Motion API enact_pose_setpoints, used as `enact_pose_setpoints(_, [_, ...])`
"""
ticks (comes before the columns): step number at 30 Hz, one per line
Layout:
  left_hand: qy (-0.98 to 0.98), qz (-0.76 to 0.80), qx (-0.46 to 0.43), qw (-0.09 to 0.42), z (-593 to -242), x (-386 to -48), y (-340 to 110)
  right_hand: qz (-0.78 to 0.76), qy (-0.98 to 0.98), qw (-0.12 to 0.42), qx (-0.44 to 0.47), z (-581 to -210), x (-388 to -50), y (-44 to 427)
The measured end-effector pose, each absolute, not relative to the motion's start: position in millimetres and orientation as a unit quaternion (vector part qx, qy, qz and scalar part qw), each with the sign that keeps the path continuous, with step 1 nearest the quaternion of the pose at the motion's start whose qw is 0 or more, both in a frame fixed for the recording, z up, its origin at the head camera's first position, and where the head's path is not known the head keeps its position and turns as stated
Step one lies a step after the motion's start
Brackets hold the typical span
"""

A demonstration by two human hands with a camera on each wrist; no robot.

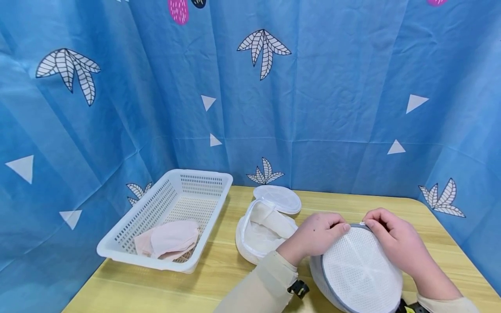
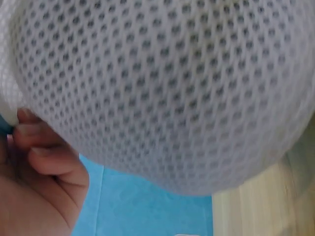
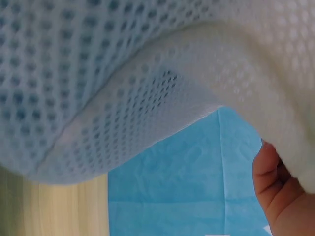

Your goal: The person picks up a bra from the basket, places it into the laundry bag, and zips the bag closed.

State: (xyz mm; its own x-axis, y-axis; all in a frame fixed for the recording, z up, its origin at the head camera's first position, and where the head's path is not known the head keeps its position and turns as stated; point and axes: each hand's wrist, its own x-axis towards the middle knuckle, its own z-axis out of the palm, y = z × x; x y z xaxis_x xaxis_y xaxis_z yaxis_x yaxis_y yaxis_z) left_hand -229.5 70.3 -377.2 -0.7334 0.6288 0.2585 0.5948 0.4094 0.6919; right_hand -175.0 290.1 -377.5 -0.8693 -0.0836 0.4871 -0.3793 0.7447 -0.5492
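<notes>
A rounded white mesh laundry bag [image 1: 362,269] with grey trim is held tilted up over the table's right half. My left hand [image 1: 318,232] pinches its trimmed upper edge, and in the left wrist view the curled fingers [image 2: 59,164] show beside the mesh. On the other side of a small white zipper pull [image 1: 362,223], my right hand [image 1: 399,239] grips the same edge between thumb and fingers. The right wrist view has the bag's sagging mesh wall [image 3: 123,113] across its upper part. Whether anything is inside the bag cannot be seen.
A second white mesh bag [image 1: 250,248] stands unzipped left of my left hand, its round lid [image 1: 279,198] folded back. Farther left, a white plastic basket [image 1: 213,221] holds folded pale pink cloth [image 1: 174,239]. A blue patterned curtain [image 1: 332,108] hangs behind the wooden table [image 1: 219,278].
</notes>
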Motion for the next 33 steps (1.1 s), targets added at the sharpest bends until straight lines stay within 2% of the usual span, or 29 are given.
enact_pose_setpoints(8, [0.843,0.367,0.389,0.064,-375,-227,70,0.339,-0.903,0.219,0.143,-378,-174,290])
enact_pose_setpoints(15, [0.836,0.351,0.419,0.052,-376,-227,71,0.345,-0.896,0.219,0.174,-381,-173,288])
enact_pose_setpoints(33, [0.842,0.349,0.407,0.058,-375,-225,73,0.348,-0.893,0.199,0.207,-382,-172,279])
